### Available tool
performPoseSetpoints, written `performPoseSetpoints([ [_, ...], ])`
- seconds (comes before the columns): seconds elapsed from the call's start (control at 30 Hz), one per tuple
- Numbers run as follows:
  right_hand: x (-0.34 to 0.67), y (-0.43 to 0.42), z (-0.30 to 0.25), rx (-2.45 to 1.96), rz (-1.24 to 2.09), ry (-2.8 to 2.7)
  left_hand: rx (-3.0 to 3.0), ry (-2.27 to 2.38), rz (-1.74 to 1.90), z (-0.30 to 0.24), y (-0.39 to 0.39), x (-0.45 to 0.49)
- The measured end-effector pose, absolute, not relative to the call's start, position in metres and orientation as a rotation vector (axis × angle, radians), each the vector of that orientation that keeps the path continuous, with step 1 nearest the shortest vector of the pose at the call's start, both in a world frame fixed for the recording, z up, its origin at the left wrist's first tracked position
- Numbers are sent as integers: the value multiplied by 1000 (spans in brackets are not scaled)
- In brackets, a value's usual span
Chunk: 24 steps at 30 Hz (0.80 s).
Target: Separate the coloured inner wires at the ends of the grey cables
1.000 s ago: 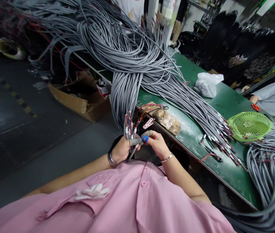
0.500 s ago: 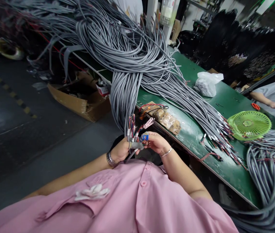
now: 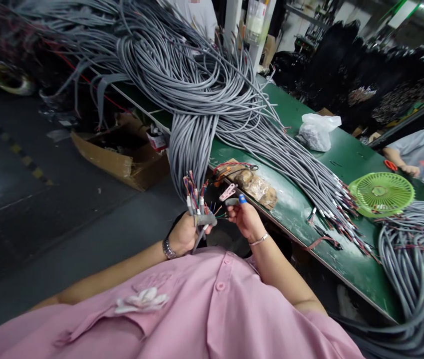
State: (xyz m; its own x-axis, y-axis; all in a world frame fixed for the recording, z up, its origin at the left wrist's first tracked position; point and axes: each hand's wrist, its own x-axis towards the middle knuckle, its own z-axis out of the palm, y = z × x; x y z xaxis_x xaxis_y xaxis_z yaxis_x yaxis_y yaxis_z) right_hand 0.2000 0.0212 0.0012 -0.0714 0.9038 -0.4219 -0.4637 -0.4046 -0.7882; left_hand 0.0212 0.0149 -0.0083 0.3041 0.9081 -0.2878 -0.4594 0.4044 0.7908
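My left hand is wrapped round a bunch of grey cables. White collars and thin coloured wire ends stick up above the grip. A grey covering wraps the left thumb, which lies across the bunch. Just right of the wires, my right hand is loosely curled, its thumb raised apart from the index fingertip. It has a blue covering on the thumb and a grey one on the index finger. No held thing shows in it. A few splayed wires reach close to its lower fingers.
A large heap of grey cables lies over the green table. Near its edge are a pink clip and a taped brown block. A green basket, a plastic bag, a floor carton and a co-worker's arm also show.
My right hand has drawn away from the wire bunch, to the right and slightly up. Some wires now splay out toward it. My left hand keeps its grip, slightly further left.
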Motion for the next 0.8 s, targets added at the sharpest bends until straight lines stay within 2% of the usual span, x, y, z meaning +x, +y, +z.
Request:
performPoseSetpoints([
  [0.23, 198, 40, 10, -1084, 1752, -673, 575, 755, 1017, 8, 21, 30],
  [0.47, 184, 41, -6, -1254, 1131, -841, 587, 721, 978, 3, 34, 36],
  [0.53, 182, 40, -6, -1232, 1168, -823, 588, 712, 981, 0, 37, 37],
  [0.7, 177, 44, 3, -1062, 1528, -649, 593, 731, 964, -6, 38, 38],
  [0.8, 173, 47, 7, -1014, 1519, -538, 592, 723, 973, -10, 38, 38],
])
